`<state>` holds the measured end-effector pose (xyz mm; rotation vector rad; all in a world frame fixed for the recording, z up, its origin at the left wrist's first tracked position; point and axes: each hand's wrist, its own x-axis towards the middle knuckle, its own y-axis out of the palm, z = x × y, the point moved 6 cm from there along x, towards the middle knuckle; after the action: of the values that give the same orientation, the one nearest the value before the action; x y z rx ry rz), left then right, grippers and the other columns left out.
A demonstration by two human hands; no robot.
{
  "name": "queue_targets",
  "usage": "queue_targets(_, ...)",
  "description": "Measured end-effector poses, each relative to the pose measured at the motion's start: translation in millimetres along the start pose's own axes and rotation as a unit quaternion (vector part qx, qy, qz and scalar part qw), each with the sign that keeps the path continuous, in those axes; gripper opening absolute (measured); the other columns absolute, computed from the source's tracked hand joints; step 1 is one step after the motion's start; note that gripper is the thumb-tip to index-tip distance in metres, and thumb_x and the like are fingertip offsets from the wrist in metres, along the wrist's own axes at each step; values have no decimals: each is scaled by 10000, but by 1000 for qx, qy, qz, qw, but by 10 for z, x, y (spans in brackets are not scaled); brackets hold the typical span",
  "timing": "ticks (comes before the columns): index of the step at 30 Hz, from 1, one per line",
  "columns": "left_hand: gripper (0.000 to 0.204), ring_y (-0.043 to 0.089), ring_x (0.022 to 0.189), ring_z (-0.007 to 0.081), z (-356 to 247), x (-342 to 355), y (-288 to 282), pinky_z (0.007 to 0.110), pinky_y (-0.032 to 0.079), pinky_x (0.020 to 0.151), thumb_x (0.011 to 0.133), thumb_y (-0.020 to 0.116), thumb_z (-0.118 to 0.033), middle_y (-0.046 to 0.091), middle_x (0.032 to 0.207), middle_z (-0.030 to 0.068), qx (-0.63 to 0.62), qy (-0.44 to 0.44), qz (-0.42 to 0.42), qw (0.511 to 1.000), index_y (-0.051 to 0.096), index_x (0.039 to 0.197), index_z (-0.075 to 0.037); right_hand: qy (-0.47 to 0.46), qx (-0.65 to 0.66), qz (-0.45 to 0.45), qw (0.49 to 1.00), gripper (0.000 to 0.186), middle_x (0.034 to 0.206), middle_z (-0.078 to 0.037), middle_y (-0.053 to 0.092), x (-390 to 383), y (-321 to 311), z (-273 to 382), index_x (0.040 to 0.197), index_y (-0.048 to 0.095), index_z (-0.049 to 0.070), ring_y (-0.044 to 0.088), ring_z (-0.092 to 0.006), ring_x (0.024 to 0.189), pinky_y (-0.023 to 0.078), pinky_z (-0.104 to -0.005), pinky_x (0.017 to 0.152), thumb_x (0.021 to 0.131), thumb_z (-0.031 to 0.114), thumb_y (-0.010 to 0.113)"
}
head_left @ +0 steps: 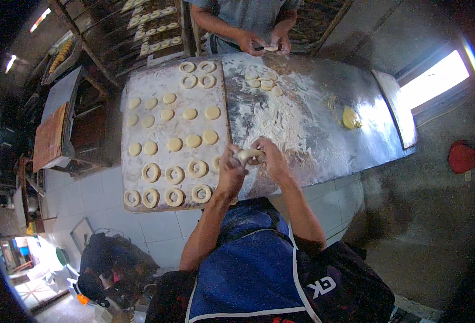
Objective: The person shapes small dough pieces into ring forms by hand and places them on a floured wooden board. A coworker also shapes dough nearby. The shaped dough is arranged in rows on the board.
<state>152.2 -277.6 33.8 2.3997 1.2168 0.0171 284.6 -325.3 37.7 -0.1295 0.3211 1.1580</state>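
Note:
My left hand (pixel 232 167) and my right hand (pixel 269 159) are raised over the near middle of the table, both closed on a piece of pale dough (pixel 248 154), seemingly a ring, partly hidden by my fingers. Left of them lies a floured board (pixel 155 81) bearing several dough rings (pixel 181 175) and several flat dough rounds (pixel 174 144). Beyond my hands, loose flour (pixel 272 121) covers the metal table, with a small group of dough rounds (pixel 253 83) toward the far side.
A co-worker's hands (pixel 252 43) hold dough at the far edge. A yellow lump (pixel 351 117) sits on the right of the table, near an upright board (pixel 393 107) at its end. Racks of trays (pixel 159 46) stand behind; a wooden-topped side table (pixel 51 134) stands left.

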Motion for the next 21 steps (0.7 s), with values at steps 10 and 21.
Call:
queue_targets(10,237,544,552,182,-221,-3,-37,343,453,502,930,459,-245,520,681,92,143,111,-130,975,457,926,-9,-15,-210,-124,970,408,944,-231,609,56,125,-404,1137,545,16,577,-365,856,445,-440,812,945,371,486)
queue_targets(21,453,575,535,263,16,59,-304,422,449,531,998,355,-381,548,592,117,52,80,-169,981,515,811,0,-62,-213,-110,969,569,712,-33,532,-206,501,134,772,573,33,503,-157,682,411,-329,612,945,555,429)
